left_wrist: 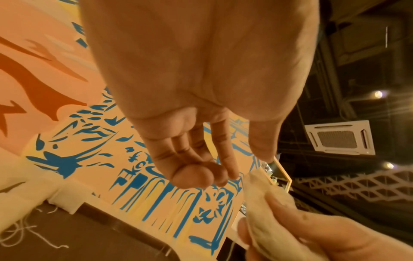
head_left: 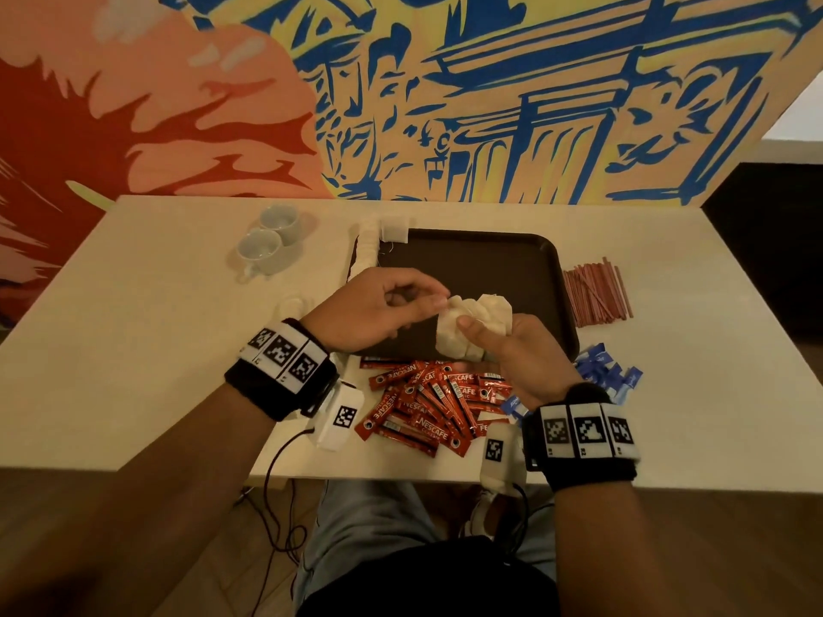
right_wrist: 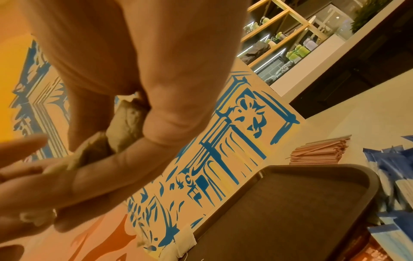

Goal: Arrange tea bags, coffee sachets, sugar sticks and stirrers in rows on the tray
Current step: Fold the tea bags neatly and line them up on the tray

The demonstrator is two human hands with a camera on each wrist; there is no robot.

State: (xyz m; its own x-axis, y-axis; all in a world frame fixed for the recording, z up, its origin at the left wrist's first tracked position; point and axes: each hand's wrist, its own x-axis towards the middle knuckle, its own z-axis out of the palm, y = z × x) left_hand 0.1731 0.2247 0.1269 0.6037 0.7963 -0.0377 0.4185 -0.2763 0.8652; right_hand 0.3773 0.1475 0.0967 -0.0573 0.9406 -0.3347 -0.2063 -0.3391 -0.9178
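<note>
A dark brown tray point(head_left: 472, 260) lies in the middle of the table. Several white tea bags point(head_left: 367, 247) sit in a row along its left edge. Above the tray's near part, my right hand point(head_left: 478, 338) grips a bunch of tea bags point(head_left: 490, 307), thumb on top. My left hand point(head_left: 438, 301) pinches the corner of one bag in that bunch. From the left wrist, thumb and forefinger meet at the bunch point(left_wrist: 268, 211). The right wrist view has the bunch point(right_wrist: 125, 130) wedged between thumb and fingers. Red coffee sachets point(head_left: 427, 403), blue sugar sticks point(head_left: 605, 371) and pink stirrers point(head_left: 594, 296) lie off the tray.
Two white cups point(head_left: 267, 240) stand at the back left of the table. The coffee sachets are heaped between the tray and the table's near edge. Stirrers point(right_wrist: 321, 151) and sugar sticks point(right_wrist: 397, 167) lie right of the tray point(right_wrist: 290, 211). A painted wall rises behind the table.
</note>
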